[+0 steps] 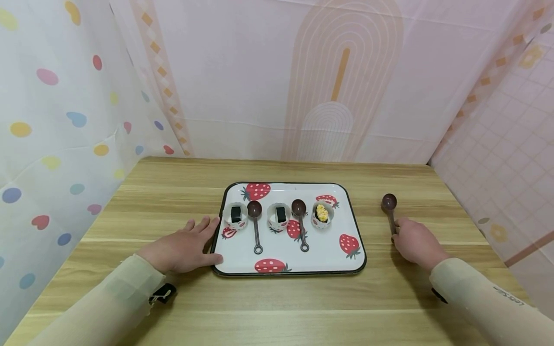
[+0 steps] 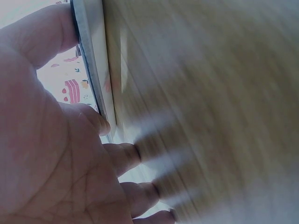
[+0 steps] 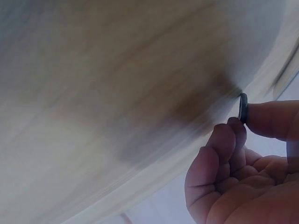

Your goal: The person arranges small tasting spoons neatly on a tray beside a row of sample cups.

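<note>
My right hand (image 1: 418,242) pinches the handle of a brown measuring spoon (image 1: 389,202) to the right of the tray. In the right wrist view the dark handle end (image 3: 243,108) shows between thumb and curled fingers. The left hand (image 1: 183,246) lies with spread fingers at the left edge of the strawberry-print tray (image 1: 329,259), its thumb over the rim. Two more brown measuring spoons, a left one (image 1: 255,209) and a right one (image 1: 298,207), lie on the tray between three small cups. The left cup (image 1: 242,224) and middle cup (image 1: 272,223) hold seaweed-wrapped rice pieces; the right cup (image 1: 330,217) holds a yellow-topped piece.
The tray lies on a wooden table (image 1: 277,307). A patterned cloth (image 1: 242,96) hangs behind the table. A dotted cloth (image 1: 52,120) stands along the left side and a checked one (image 1: 515,134) along the right.
</note>
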The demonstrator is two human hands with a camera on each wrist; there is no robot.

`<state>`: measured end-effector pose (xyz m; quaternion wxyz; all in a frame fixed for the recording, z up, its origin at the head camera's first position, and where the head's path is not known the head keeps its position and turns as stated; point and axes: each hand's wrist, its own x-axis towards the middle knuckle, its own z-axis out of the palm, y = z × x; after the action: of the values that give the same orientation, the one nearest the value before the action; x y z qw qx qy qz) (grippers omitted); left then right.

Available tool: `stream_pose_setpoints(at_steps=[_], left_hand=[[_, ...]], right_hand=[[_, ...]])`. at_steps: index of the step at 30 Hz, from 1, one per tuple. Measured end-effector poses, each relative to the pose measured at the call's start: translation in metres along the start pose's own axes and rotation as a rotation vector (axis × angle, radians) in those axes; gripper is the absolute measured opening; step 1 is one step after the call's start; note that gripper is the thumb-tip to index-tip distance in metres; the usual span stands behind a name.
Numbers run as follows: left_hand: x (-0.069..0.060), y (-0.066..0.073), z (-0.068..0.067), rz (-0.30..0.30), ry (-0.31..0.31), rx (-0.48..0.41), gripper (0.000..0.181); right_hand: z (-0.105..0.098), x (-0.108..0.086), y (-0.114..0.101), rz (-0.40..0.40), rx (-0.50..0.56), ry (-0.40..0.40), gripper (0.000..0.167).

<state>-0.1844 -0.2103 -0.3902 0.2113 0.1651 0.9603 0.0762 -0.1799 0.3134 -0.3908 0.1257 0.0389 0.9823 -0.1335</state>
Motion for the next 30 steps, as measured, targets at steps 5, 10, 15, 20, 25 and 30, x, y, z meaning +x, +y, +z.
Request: stream_pose_setpoints(at_steps=[5, 10, 15, 20, 25, 30], left_hand=[[0.0, 0.0, 0.0, -0.003, -0.001, 0.0, 0.113], [0.001, 0.0, 0.001, -0.006, -0.003, 0.002, 0.113], [0.002, -0.001, 0.002, -0.006, -0.003, 0.003, 0.112], [0.001, -0.001, 0.001, -0.001, 0.0, 0.005, 0.112], [0.0, -0.001, 0.001, 0.004, 0.001, 0.008, 0.112], [0.0, -0.001, 0.001, 0.006, 0.003, 0.007, 0.113]], right_hand=[[0.001, 0.0, 0.001, 0.005, 0.034, -0.01, 0.041], [0.002, -0.002, -0.001, 0.0, 0.05, 0.009, 0.041], [0.004, -0.005, -0.005, -0.024, 0.081, 0.049, 0.042], [0.006, -0.008, -0.012, -0.068, 0.115, 0.084, 0.043], [0.007, -0.012, -0.021, -0.076, 0.17, 0.087, 0.044], [0.01, -0.014, -0.03, -0.102, 0.196, 0.098, 0.043]])
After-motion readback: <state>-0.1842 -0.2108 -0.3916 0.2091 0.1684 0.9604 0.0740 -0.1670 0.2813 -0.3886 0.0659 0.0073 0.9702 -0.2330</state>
